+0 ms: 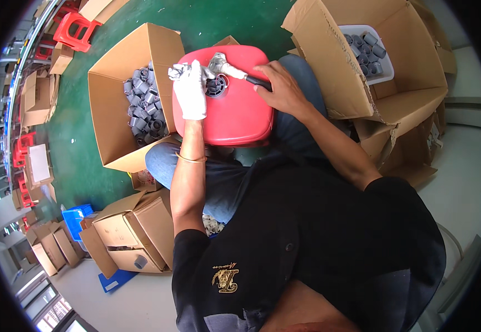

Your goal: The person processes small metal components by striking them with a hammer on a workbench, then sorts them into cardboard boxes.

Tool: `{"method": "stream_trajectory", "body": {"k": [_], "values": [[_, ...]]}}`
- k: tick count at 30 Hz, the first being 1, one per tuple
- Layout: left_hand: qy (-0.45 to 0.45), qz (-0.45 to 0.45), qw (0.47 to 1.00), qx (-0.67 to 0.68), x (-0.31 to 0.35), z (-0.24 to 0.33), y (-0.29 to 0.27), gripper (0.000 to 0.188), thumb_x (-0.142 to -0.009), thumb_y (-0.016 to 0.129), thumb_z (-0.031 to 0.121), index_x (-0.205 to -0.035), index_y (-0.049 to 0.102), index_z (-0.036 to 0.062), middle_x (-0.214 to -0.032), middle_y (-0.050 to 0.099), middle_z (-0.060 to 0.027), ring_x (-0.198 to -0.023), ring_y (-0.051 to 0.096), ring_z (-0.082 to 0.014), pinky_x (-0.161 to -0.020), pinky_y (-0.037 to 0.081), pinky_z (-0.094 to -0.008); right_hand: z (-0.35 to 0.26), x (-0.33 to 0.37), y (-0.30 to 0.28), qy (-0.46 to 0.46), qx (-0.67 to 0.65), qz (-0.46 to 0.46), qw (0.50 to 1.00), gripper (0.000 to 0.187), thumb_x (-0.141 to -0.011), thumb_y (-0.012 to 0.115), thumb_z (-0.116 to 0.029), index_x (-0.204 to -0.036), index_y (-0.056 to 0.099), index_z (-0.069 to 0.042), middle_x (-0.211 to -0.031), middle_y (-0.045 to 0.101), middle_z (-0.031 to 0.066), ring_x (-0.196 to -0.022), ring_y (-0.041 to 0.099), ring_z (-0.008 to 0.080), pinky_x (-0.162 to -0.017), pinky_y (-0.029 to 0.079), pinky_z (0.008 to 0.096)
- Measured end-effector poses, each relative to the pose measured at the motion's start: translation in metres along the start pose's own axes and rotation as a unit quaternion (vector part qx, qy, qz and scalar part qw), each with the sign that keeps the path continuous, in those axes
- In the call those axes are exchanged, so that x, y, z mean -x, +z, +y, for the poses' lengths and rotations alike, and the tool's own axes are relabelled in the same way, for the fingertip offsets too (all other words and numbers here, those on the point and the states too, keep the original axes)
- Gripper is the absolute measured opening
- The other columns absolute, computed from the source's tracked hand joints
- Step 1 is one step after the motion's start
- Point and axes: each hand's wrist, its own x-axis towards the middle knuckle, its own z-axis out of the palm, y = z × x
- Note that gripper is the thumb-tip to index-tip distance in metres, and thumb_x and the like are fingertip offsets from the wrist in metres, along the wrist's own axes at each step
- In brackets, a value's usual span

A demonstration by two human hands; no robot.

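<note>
A red stool (240, 116) stands between my knees with a round grey plastic part (216, 87) on its seat, the open ribbed end facing up. My left hand (189, 91), in a white glove, is at the left of this part with its fingers curled. At the fingertips is something crumpled and silvery-grey; whether it is a held thing or the soiled glove I cannot tell. My bare right hand (281, 87) grips the black handle of a hammer (230, 69). Its silvery, wrapped-looking head lies just above the grey part.
An open cardboard box (118, 119) full of grey plastic pipe fittings (143, 105) is at the left. At the right, another carton (334, 61) contains a white tub (388, 71) of similar pieces. More cartons (124, 232), a blue bin (75, 220) and red stools (76, 32) lie farther left.
</note>
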Motion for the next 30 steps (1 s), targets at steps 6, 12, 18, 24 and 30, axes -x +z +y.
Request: {"method": "stream_trajectory", "body": {"k": [6, 12, 18, 24, 30], "values": [[-0.147, -0.037, 0.973, 0.172, -0.006, 0.015, -0.015, 0.014, -0.09, 0.054, 0.009, -0.099, 0.062, 0.0033, -0.077, 0.061, -0.0064, -0.065, 0.053, -0.0197, -0.064, 0.044, -0.033, -0.002, -0.002, 0.001, 0.023, 0.026, -0.032, 0.999, 0.042, -0.08, 0.065, -0.008, -0.121, 0.058, -0.006, -0.108, 0.056, 0.0135, -0.092, 0.059, 0.0324, -0.081, 0.05, 0.039], [-0.156, -0.063, 0.967, 0.19, -0.006, 0.006, -0.019, 0.016, -0.091, 0.053, 0.014, -0.1, 0.062, 0.0039, -0.079, 0.061, -0.0065, -0.062, 0.053, -0.0197, -0.06, 0.044, -0.0328, 0.004, 0.0, 0.008, -0.007, 0.039, -0.035, 0.999, 0.04, -0.082, 0.064, -0.009, -0.121, 0.058, -0.006, -0.109, 0.055, 0.0135, -0.089, 0.06, 0.0339, -0.078, 0.05, 0.0405], [0.22, -0.072, 0.934, -0.273, -0.011, 0.033, -0.018, 0.016, -0.088, 0.056, 0.014, -0.101, 0.062, 0.0055, -0.083, 0.062, -0.0073, -0.062, 0.055, -0.0218, -0.06, 0.044, -0.0331, -0.001, -0.006, -0.007, 0.025, 0.048, -0.089, 0.995, 0.034, -0.084, 0.062, -0.009, -0.118, 0.06, -0.004, -0.105, 0.06, 0.0142, -0.085, 0.061, 0.0318, -0.075, 0.05, 0.0393], [0.241, -0.047, 0.936, -0.253, 0.0, 0.028, 0.001, 0.017, -0.084, 0.058, 0.012, -0.1, 0.062, 0.0074, -0.084, 0.062, -0.0072, -0.066, 0.056, -0.0237, -0.062, 0.046, -0.0349, -0.007, -0.019, -0.044, 0.119, -0.084, -0.151, 0.978, 0.037, -0.087, 0.06, -0.01, -0.123, 0.06, 0.0, -0.103, 0.068, 0.0155, -0.08, 0.063, 0.0268, -0.075, 0.05, 0.0354], [0.204, -0.002, 0.952, -0.229, 0.009, 0.031, 0.012, 0.017, -0.083, 0.057, 0.011, -0.098, 0.062, 0.0077, -0.081, 0.062, -0.0062, -0.068, 0.057, -0.0241, -0.063, 0.047, -0.0358, -0.037, 0.016, -0.069, 0.063, -0.124, -0.064, 0.988, 0.045, -0.09, 0.059, -0.01, -0.132, 0.055, 0.004, -0.113, 0.07, 0.0145, -0.09, 0.065, 0.0189, -0.079, 0.05, 0.0279]]}}
